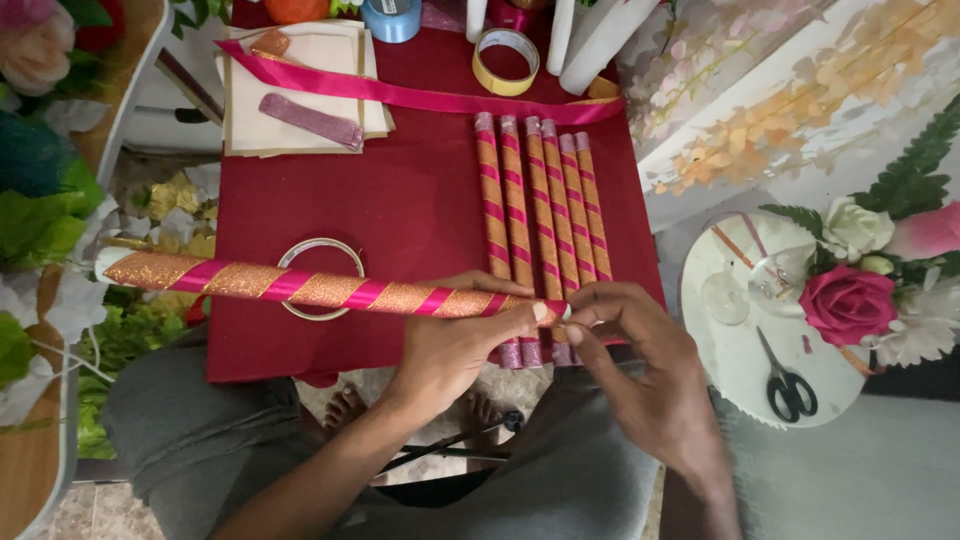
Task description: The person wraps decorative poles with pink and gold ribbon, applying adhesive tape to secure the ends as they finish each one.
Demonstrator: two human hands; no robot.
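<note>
Closest in, the left hand [455, 345] is wrapped around the near end of a long stick covered in gold glitter with a pink ribbon spiral [320, 285], fingers closed over it, thumb on top. Right beside it, the right hand [625, 345] pinches the very tip of that stick, fingertips [580, 312] pressed together on the pink ribbon end. The stick lies level, stretching off to the left above the dark red cloth-covered tabletop [400, 200].

Under the stick sits a clear roll of tape [320, 277], flat on the cloth. Just behind the hands, five finished gold-and-pink striped sticks [540, 210] lie side by side, touching, their near ends hidden by the hands.

Off to the right, a round white tray [735, 360] carries black-handled scissors [788, 385], next to a deep pink artificial rose [848, 303].

Farther back, a long loose pink satin ribbon [420, 95] runs across the cloth, over a stack of cream card sheets [300, 85] that carries a pink glitter strip [310, 120]. Beyond that, a yellow tape roll [505, 60] and a blue tape roll [392, 18].
</note>
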